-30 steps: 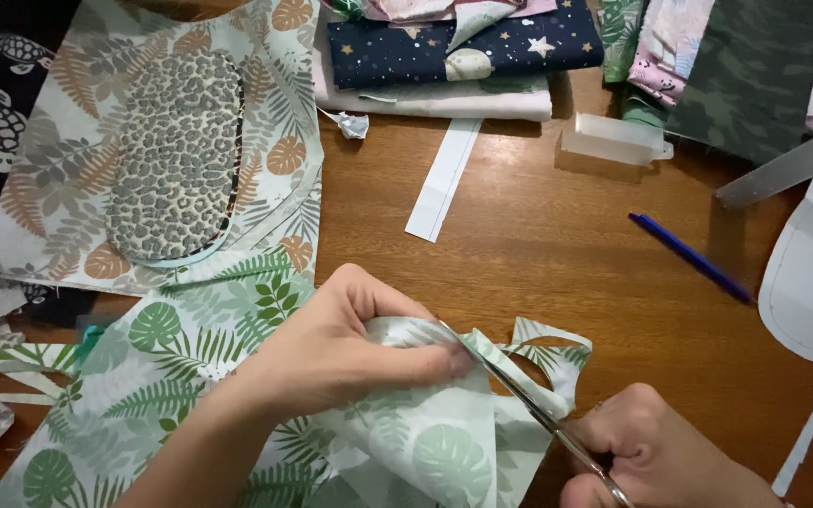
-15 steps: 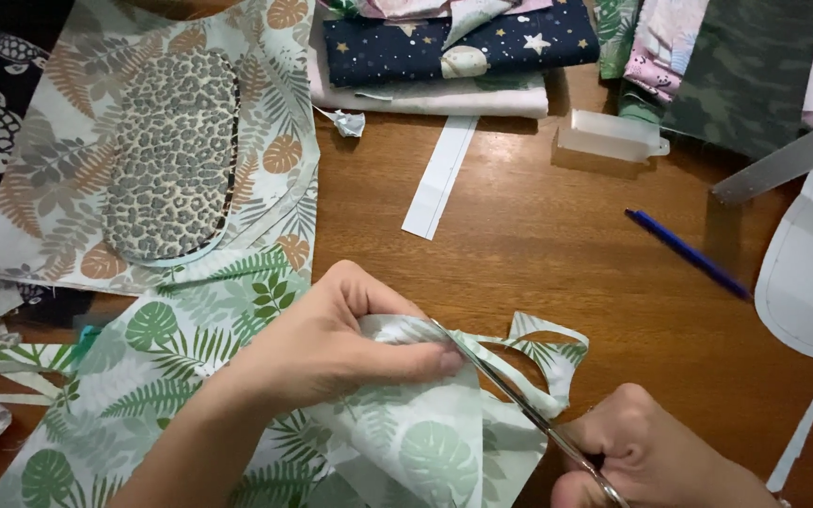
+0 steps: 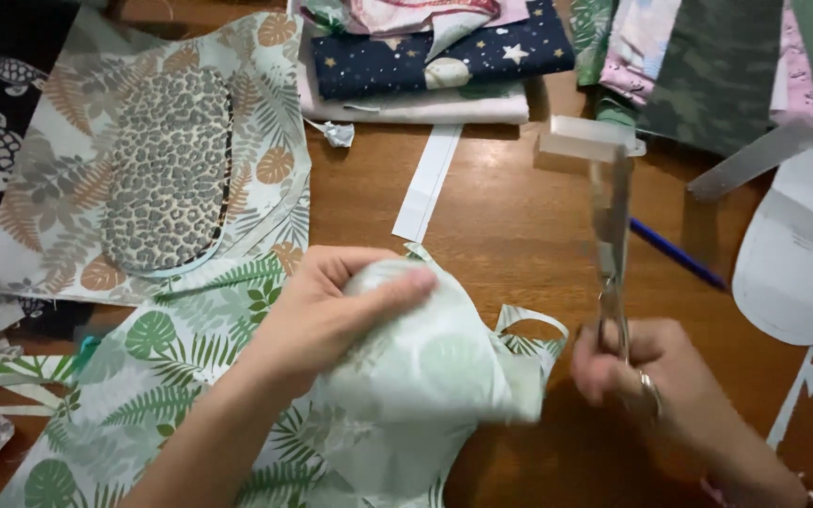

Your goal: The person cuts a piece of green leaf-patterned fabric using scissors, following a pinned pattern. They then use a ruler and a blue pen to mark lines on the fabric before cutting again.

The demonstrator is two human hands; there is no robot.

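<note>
scissors have come out of the cut since the earlier frames: back then the blades lay low in the fabric edge by your right hand, now your right hand (image 3: 656, 386) has them lifted clear, blades pointing up and away from you, blurred with motion. right grip is clenched through the handles of the scissors (image 3: 611, 249); blades look closed or nearly so, too smeared to be sure.

left hand (image 3: 331, 310) has shifted too. its grip is clamped on the leaf-print fabric piece (image 3: 425, 376), thumb on top, fingers under, pale back side bunched up toward you. a thin cut strip (image 3: 531, 329) loops off its right edge, near the scissors hand but not touching the blades.

step, as i read it: between cuts, trimming the outline of that piece. you look to be turning it for a new angle.

next move calls for: flatten the bunched part so the cut line shows, bring the blades down to the edge beside the strip, keep your left fingers back from the blade path.

outward: the piece is lifted off the larger leaf-print cloth (image 3: 152, 395) on the worktop (image 3: 510, 226). further left, a leopard-print oval (image 3: 169, 169) sits on a brown-leaf cloth. white paper strip (image 3: 428, 183) ahead, blue pen (image 3: 677, 254) right of it, pale paper template (image 3: 797, 254) at far right, folded fabric stack (image 3: 435, 66) at the back.
</note>
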